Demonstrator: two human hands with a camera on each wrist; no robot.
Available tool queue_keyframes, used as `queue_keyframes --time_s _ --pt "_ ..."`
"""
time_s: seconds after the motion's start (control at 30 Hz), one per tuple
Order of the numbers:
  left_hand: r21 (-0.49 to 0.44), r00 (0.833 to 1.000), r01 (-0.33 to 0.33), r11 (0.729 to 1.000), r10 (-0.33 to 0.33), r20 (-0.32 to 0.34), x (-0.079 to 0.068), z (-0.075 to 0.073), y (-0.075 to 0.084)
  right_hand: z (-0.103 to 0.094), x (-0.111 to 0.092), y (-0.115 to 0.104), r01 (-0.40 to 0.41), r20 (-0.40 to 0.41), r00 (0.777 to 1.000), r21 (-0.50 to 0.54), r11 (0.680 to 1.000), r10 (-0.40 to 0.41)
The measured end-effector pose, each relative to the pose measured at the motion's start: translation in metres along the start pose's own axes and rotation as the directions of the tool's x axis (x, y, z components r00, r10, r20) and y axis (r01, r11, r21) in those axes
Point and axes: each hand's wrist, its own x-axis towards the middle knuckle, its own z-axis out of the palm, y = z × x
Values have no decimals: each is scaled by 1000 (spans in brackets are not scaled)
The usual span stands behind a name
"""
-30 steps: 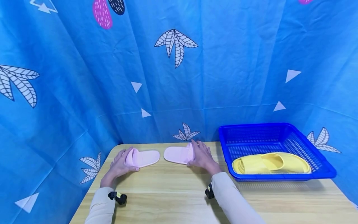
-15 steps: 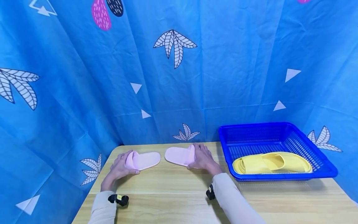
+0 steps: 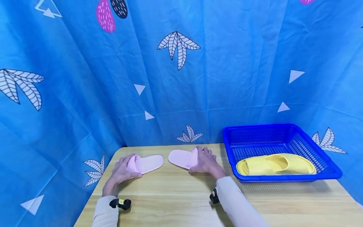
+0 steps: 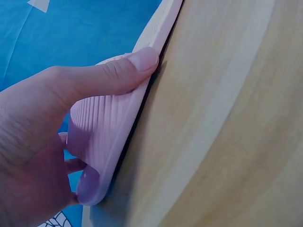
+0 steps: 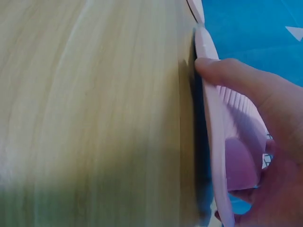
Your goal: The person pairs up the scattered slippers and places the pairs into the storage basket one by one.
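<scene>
Two pink slippers lie in line near the table's back edge, open heel ends facing each other across a small gap. My left hand [image 3: 122,170] grips the left pink slipper [image 3: 151,162] at its strap and toe end. In the left wrist view the thumb [image 4: 106,78] presses the near side of the sole, the other fingers partly hidden beyond the ribbed strap. My right hand [image 3: 207,162] holds the right pink slipper [image 3: 178,157] likewise around its strap. The right wrist view has that thumb [image 5: 229,71] on the sole's edge, with a dark shadow below the sole.
To the right stands a blue plastic mesh basket [image 3: 283,178]. Yellow slippers [image 3: 255,165] lie inside along its front wall. A wooden table [image 3: 164,201] carries everything, and a blue patterned curtain [image 3: 241,63] hangs close behind and at both sides.
Both pink slippers have shifted slightly toward me, still gripped. The right one has also turned a little, its toe end coming nearer. The basket and yellow slippers stay put.
</scene>
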Motion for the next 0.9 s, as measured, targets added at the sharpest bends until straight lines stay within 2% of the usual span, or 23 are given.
queue_keyframes --time_s 0.17,0.3,0.53,0.8,0.9 --pt "2 997 76 997 -76 5 -5 -1 2 -5 -3 -8 9 -17 1000 18 1000 -8" --pt "-3 994 112 994 -112 -1 -10 -3 0 -11 -5 -15 26 -44 999 10 1000 -25" --pt "8 996 79 997 -79 -38 -21 -12 6 -26 -9 -28 42 -80 996 -18 999 -43" --pt "46 993 26 999 -20 -114 -21 -25 25 -57 -16 -39 74 -110 991 21 997 -71" --pt "59 992 20 998 -13 -128 -28 -28 29 -64 -21 -42 95 -119 989 22 995 -92"
